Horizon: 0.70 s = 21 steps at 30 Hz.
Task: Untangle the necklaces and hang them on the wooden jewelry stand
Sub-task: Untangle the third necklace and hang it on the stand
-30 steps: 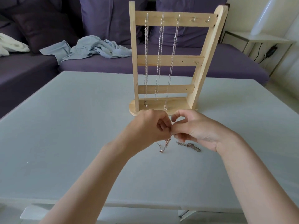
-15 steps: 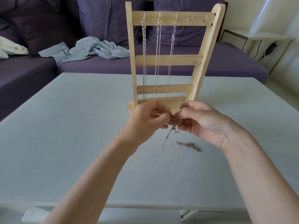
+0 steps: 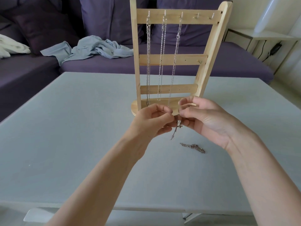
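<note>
Progress: three necklaces [image 3: 162, 54] hang on the wooden stand [image 3: 172, 59]; two top hooks free.
Left: a tangled necklace [image 3: 176, 128] in hand, another chain [image 3: 193, 146] on the table [image 3: 65, 128] in front of the stand.
Fingers: left hand [image 3: 151, 123] and right hand [image 3: 205, 118] pinch the tangle between narrow fingertips, just before the stand's base.

Bench [image 3: 68, 128]: pale grey-blue top, white edge nearest the viewer | Wooden jewelry stand [image 3: 169, 59]: upright on its rounded base at the far middle of the bench | Loose necklace [image 3: 193, 146]: small bunched chain lying flat on the bench, nearer the viewer than the stand, apart from its base.
</note>
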Each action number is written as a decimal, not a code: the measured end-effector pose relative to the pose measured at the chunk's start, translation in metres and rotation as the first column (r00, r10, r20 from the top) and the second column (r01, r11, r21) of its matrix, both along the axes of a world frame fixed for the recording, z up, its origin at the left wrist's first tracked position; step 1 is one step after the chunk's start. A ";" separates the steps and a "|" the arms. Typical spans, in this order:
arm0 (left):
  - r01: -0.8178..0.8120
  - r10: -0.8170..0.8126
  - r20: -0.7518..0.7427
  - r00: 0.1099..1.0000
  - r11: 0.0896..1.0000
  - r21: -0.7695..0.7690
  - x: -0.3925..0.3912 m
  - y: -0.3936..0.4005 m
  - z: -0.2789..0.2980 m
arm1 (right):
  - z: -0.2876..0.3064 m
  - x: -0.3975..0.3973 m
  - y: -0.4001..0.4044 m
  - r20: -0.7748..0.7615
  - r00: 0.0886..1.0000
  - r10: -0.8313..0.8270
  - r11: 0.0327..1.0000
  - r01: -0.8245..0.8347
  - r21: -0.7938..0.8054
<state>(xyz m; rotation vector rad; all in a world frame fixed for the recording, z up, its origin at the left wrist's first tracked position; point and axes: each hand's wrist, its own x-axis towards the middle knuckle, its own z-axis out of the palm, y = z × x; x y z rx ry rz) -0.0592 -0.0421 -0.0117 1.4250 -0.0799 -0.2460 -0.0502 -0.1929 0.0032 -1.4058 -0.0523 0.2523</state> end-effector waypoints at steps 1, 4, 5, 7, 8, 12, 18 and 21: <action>-0.014 0.013 0.013 1.000 1.000 0.018 0.000 0.000 0.000 | 0.000 0.000 0.000 0.000 1.000 0.006 1.000 -0.006 0.006; -0.097 0.077 0.148 0.986 0.986 0.134 0.001 -0.001 0.000 | 0.000 0.000 -0.001 0.009 1.000 0.024 0.999 -0.024 -0.022; -0.136 0.097 0.211 0.973 0.974 0.180 0.002 -0.001 -0.001 | -0.001 0.000 -0.001 0.016 1.000 0.015 0.998 -0.015 -0.056; -0.212 0.120 0.322 0.939 0.940 0.269 0.003 -0.001 -0.002 | -0.003 0.000 -0.001 0.029 0.999 -0.018 0.990 0.022 -0.137; -0.240 0.121 0.365 0.923 0.923 0.301 0.003 -0.001 -0.003 | -0.004 -0.001 0.000 0.032 0.999 -0.031 0.986 0.036 -0.164; -0.281 0.082 0.468 0.880 0.883 0.375 0.003 0.000 -0.006 | -0.004 -0.001 0.005 0.039 0.997 -0.066 0.978 0.072 -0.197; -0.283 0.027 0.508 0.861 0.856 0.434 0.001 -0.001 -0.008 | -0.002 -0.003 0.009 0.041 0.997 -0.066 0.961 0.075 -0.265; -0.275 0.045 0.486 0.873 0.868 0.414 0.004 -0.002 -0.011 | -0.001 -0.003 0.010 0.008 0.999 -0.047 0.963 0.048 -0.264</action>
